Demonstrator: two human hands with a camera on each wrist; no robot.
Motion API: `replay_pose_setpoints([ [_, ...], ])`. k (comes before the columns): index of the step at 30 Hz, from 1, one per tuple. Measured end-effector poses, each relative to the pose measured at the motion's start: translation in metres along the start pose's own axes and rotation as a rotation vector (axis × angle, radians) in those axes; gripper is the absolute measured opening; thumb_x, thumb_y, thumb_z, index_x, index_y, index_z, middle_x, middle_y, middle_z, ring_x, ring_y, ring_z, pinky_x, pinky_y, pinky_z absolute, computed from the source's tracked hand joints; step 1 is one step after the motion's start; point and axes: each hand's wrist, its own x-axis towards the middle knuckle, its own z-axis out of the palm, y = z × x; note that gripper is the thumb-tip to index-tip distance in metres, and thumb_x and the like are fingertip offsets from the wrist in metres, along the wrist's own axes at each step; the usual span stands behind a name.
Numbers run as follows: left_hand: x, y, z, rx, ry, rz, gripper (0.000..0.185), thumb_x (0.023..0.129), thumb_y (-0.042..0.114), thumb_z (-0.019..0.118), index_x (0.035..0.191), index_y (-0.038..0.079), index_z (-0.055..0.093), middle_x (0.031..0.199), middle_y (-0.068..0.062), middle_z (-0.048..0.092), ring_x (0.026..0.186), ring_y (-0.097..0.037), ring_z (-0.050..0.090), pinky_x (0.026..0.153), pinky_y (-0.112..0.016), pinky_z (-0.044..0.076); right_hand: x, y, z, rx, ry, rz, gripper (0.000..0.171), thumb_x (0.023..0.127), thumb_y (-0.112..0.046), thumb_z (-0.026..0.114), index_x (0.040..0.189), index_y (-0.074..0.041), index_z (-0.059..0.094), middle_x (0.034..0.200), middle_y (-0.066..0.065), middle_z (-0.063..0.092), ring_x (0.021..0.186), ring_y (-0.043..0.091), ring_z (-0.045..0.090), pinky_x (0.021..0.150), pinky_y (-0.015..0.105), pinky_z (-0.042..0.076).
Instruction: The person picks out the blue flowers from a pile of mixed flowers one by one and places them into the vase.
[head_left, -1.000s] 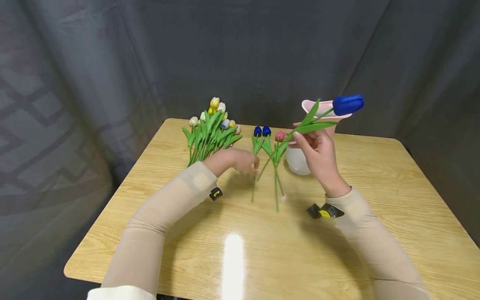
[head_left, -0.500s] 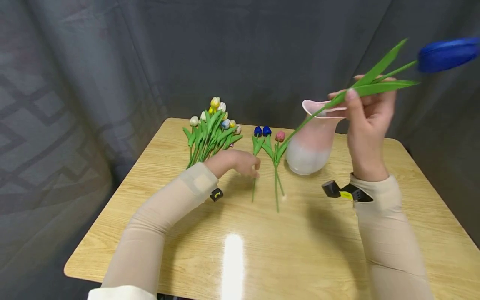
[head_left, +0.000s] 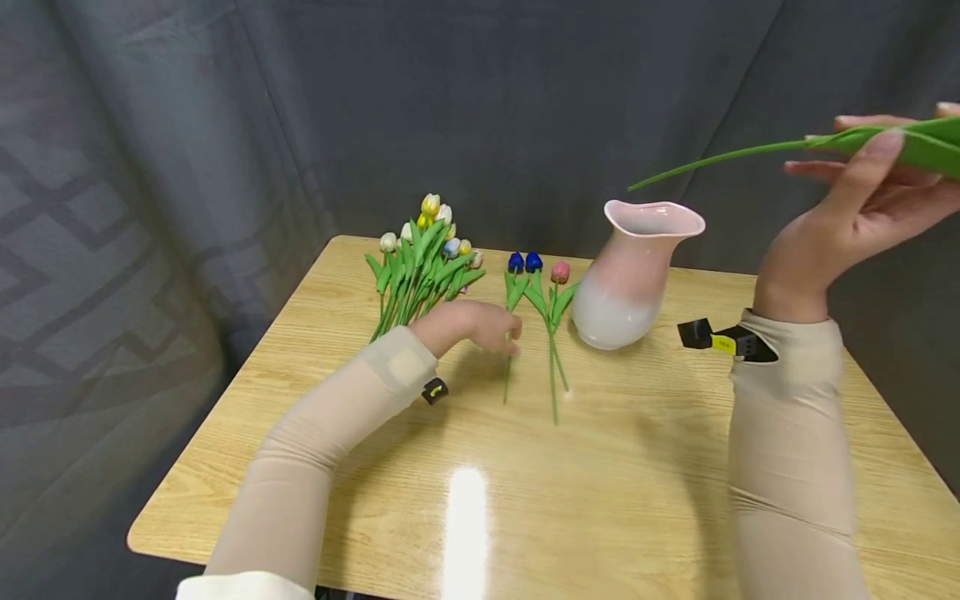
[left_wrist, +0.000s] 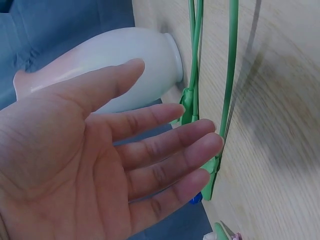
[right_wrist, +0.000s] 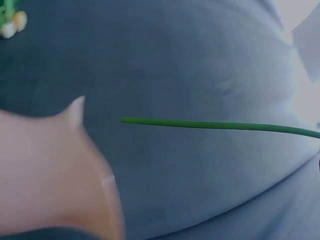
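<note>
Since half a second ago: right hand (head_left: 862, 208) has swung the tulip stem (head_left: 720, 155) higher and rightward, bloom out of view. Fingers and thumb pinch its leafy part; the free end points over the vase (head_left: 628, 279), not yet inserted. Left hand (head_left: 480, 323) flat, fingers apart, touching the lying tulips (head_left: 551, 317); bunch (head_left: 420, 262) beyond.

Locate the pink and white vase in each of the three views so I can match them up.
Head: the vase stands upright on the table, right of centre, beside the loose tulips.
Left wrist: it fills the upper left, behind the open left hand.
Right wrist: a blurred pale shape at lower left, probably its rim.
Shared landmark: the green stem held by the right hand.
</note>
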Motion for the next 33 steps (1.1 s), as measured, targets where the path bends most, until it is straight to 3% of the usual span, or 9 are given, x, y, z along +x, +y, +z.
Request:
replay_pose_setpoints([
  [2, 0.000, 0.001, 0.000, -0.001, -0.003, 0.000, 0.044, 0.101, 0.037, 0.049, 0.133, 0.007, 0.049, 0.113, -0.007, 0.063, 0.100, -0.020, 0.061, 0.099, -0.038, 0.044, 0.000, 0.012, -0.005, 0.015, -0.046, 0.009, 0.038, 0.093, 0.010, 0.044, 0.127, 0.007, 0.026, 0.089, 0.021, 0.058, 0.086, 0.035, 0.060, 0.062, 0.030, 0.055],
  [4, -0.001, 0.002, 0.000, -0.003, -0.006, 0.000, 0.044, 0.101, 0.037, 0.049, 0.134, 0.007, 0.048, 0.114, -0.007, 0.063, 0.101, -0.020, 0.061, 0.099, -0.038, 0.044, 0.002, 0.027, -0.013, -0.030, -0.124, 0.023, 0.038, 0.093, 0.007, 0.047, 0.126, 0.006, 0.029, 0.086, 0.020, 0.059, 0.085, 0.034, 0.060, 0.064, 0.030, 0.054],
  [10, 0.000, 0.003, 0.000, -0.005, -0.008, 0.011, 0.045, 0.102, 0.037, 0.048, 0.136, 0.008, 0.047, 0.119, -0.008, 0.062, 0.107, -0.021, 0.060, 0.100, -0.038, 0.044, 0.003, 0.060, -0.036, -0.448, -0.398, 0.018, 0.028, 0.099, -0.009, 0.049, 0.125, -0.002, 0.041, 0.085, -0.004, 0.062, 0.080, 0.015, 0.065, 0.074, 0.022, 0.051],
  [12, 0.000, 0.003, 0.000, 0.000, -0.006, 0.017, 0.045, 0.102, 0.037, 0.047, 0.136, 0.008, 0.047, 0.121, -0.008, 0.061, 0.109, -0.021, 0.059, 0.100, -0.037, 0.044, 0.002, 0.067, -0.043, -0.585, -0.466, 0.046, 0.028, 0.101, -0.015, 0.047, 0.127, -0.006, 0.042, 0.087, -0.012, 0.061, 0.082, 0.008, 0.065, 0.078, 0.019, 0.051],
  [15, 0.001, 0.003, 0.000, 0.003, -0.001, 0.021, 0.044, 0.102, 0.037, 0.047, 0.136, 0.009, 0.047, 0.124, -0.008, 0.059, 0.112, -0.021, 0.058, 0.100, -0.037, 0.044, 0.000, 0.075, -0.051, -0.705, -0.535, 0.115, 0.024, 0.103, -0.023, 0.044, 0.124, -0.011, 0.048, 0.088, -0.017, 0.061, 0.084, 0.003, 0.064, 0.080, 0.017, 0.050],
  [19, 0.002, 0.003, 0.001, -0.006, 0.003, 0.015, 0.044, 0.101, 0.037, 0.048, 0.136, 0.009, 0.048, 0.127, -0.008, 0.058, 0.113, -0.021, 0.057, 0.100, -0.038, 0.044, -0.004, 0.081, -0.059, -0.813, -0.580, 0.149, 0.024, 0.102, -0.029, 0.046, 0.114, -0.013, 0.060, 0.088, -0.020, 0.061, 0.081, 0.000, 0.061, 0.072, 0.014, 0.047],
  [23, 0.001, 0.002, 0.002, -0.003, 0.003, 0.018, 0.045, 0.101, 0.038, 0.049, 0.135, 0.008, 0.049, 0.129, -0.009, 0.058, 0.117, -0.023, 0.056, 0.101, -0.038, 0.043, -0.005, 0.083, -0.065, -0.895, -0.568, 0.174, 0.021, 0.098, -0.029, 0.056, 0.107, -0.014, 0.067, 0.090, -0.020, 0.059, 0.083, -0.001, 0.057, 0.073, 0.015, 0.043],
  [28, 0.002, 0.001, 0.003, 0.007, 0.001, 0.014, 0.044, 0.101, 0.037, 0.048, 0.134, 0.008, 0.049, 0.131, -0.010, 0.057, 0.119, -0.024, 0.055, 0.103, -0.038, 0.042, -0.006, 0.083, -0.069, -0.938, -0.602, 0.233, 0.025, 0.095, -0.029, 0.061, 0.118, -0.018, 0.061, 0.098, -0.017, 0.061, 0.092, 0.000, 0.058, 0.074, 0.014, 0.044],
  [33, 0.001, 0.000, 0.004, 0.009, -0.008, 0.008, 0.044, 0.101, 0.037, 0.048, 0.135, 0.009, 0.049, 0.131, -0.010, 0.057, 0.118, -0.024, 0.056, 0.102, -0.039, 0.043, -0.009, 0.086, -0.071, -0.967, -0.612, 0.221, 0.016, 0.096, -0.032, 0.059, 0.104, -0.018, 0.062, 0.095, -0.018, 0.059, 0.104, 0.005, 0.058, 0.093, 0.021, 0.042],
])
